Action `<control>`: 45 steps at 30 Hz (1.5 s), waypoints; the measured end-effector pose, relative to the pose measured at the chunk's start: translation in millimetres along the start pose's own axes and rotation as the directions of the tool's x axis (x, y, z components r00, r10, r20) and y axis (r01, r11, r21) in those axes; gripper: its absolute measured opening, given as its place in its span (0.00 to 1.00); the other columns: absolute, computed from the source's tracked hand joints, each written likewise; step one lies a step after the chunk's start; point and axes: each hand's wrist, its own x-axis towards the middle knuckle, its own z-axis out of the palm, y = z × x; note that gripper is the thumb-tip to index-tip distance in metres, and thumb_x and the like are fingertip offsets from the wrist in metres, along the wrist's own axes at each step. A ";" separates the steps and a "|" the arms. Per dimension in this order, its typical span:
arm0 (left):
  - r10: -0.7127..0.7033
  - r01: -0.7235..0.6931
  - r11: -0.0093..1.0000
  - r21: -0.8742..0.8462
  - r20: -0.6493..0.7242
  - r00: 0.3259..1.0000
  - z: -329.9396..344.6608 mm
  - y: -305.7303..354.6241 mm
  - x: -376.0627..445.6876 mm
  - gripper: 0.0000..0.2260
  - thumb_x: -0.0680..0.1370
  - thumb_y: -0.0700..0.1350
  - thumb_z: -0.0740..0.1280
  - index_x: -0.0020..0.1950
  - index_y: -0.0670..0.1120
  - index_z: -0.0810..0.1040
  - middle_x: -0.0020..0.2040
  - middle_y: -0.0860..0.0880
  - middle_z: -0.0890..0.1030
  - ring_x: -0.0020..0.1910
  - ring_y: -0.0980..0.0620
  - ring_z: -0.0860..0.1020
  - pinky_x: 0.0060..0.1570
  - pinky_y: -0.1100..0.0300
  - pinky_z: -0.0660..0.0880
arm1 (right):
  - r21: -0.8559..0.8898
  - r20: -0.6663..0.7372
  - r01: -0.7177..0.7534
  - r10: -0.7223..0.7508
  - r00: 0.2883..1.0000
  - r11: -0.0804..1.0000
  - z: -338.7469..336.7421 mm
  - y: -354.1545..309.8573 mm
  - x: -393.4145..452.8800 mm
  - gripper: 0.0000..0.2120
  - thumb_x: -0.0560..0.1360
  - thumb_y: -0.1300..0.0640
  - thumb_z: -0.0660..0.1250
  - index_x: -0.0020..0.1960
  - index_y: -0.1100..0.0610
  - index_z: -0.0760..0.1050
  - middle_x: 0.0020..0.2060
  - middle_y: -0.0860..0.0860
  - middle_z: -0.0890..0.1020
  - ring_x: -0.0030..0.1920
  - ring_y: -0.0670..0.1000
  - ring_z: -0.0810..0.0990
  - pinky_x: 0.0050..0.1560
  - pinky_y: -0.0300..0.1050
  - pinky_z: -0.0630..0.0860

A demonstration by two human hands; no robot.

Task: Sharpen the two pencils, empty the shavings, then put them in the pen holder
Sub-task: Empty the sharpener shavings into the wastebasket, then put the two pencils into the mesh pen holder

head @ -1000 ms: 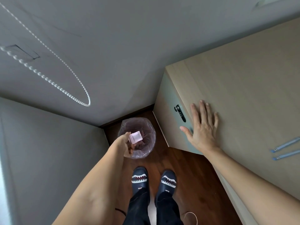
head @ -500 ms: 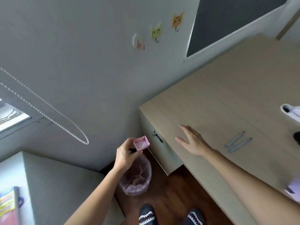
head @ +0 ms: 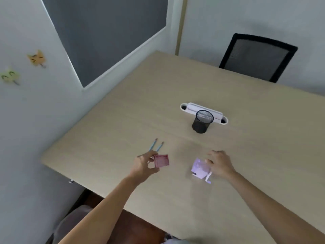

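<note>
My left hand (head: 145, 165) holds a small pink shavings drawer (head: 161, 161) above the desk, its open side facing me. Two blue pencils (head: 156, 146) lie side by side on the desk just beyond that hand, their near ends hidden by it. A lilac pencil sharpener (head: 199, 168) with a crank stands to the right, and my right hand (head: 219, 163) rests on its right side. Farther back stands the black mesh pen holder (head: 202, 121), upright and seemingly empty.
The light wooden desk (head: 123, 120) runs along the wall on the left. Behind the pen holder a white cable tray (head: 190, 107) is set in the desk. A black mesh chair (head: 256, 57) stands at the far side. Cat stickers (head: 36, 58) are on the wall.
My view swung up from the waste bin on the floor to the desk. My left hand carried the pink drawer from over the bin to above the desk. My right hand moved to the sharpener.
</note>
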 end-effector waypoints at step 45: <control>-0.500 0.480 0.812 0.332 -0.028 0.866 14.9 -36.8 134.0 0.17 0.72 0.50 0.71 0.56 0.41 0.76 0.54 0.41 0.80 0.55 0.42 0.79 0.50 0.52 0.77 | 0.411 0.138 -0.079 0.024 0.990 0.908 47.4 -109.7 49.6 0.07 0.70 0.60 0.66 0.38 0.64 0.78 0.36 0.60 0.83 0.35 0.54 0.79 0.43 0.44 0.78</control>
